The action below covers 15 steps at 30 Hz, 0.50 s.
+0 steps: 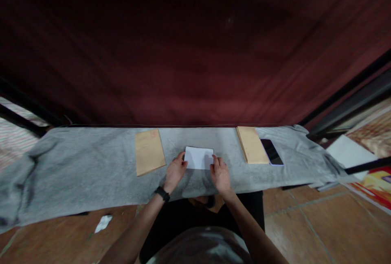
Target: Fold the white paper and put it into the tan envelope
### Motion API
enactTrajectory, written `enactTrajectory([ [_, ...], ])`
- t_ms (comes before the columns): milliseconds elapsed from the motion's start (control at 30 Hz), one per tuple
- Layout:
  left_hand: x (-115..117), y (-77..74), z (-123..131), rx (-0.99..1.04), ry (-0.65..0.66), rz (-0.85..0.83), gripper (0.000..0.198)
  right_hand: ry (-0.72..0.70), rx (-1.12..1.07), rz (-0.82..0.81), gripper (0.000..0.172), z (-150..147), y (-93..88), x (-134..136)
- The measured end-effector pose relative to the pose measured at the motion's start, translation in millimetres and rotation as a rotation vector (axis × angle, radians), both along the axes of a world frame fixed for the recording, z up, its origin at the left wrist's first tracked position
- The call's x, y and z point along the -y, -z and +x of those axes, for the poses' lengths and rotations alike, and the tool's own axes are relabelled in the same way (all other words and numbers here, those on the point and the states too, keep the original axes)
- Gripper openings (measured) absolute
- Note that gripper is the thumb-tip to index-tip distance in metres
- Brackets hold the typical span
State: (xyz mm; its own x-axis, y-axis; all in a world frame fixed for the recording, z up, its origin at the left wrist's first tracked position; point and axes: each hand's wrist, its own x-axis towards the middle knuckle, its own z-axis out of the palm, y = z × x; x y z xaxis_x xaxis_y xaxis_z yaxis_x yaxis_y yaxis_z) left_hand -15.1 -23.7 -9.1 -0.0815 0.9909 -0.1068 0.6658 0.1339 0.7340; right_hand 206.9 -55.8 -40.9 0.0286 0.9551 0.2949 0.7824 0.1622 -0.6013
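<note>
A white rectangular sheet of paper point(198, 158) lies over the grey cloth in front of me, between my hands. My left hand point(176, 170) grips its left edge, thumb on top and fingers curled at the side. At the opposite edge, my right hand point(220, 173) pinches the paper in the same way. Whether it is one sheet or a folded one I cannot tell. Left of my hands rests a brown paper envelope point(149, 152) with a faint reddish mark near its top. To the right is a stack of brown envelopes point(253, 146).
A phone point(271, 152) with a dark screen lies against the right stack. Grey cloth point(91, 166) covers the narrow surface, and a dark red panel point(195, 73) rises behind it. A crumpled white tissue point(103, 223) is on the tiled floor. Printed sheets point(374, 184) lie at far right.
</note>
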Motion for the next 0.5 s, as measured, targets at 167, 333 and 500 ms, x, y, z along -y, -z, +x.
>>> enactTrajectory([
  [167, -8.4, 2.9, -1.6, 0.151, -0.048, -0.006, 0.047, -0.270, 0.211, 0.101, 0.050, -3.5, -0.5, 11.4],
  [333, -4.8, -0.3, -4.3, 0.367, -0.056, 0.000, 0.050, -0.272, 0.249, 0.134, 0.043, -2.8, -3.8, 8.4],
  [500, 5.3, -21.2, -4.6, 0.673, -0.096, -0.003, 0.044, -0.216, 0.059, 0.119, 0.033, 3.6, -21.1, -7.6],
])
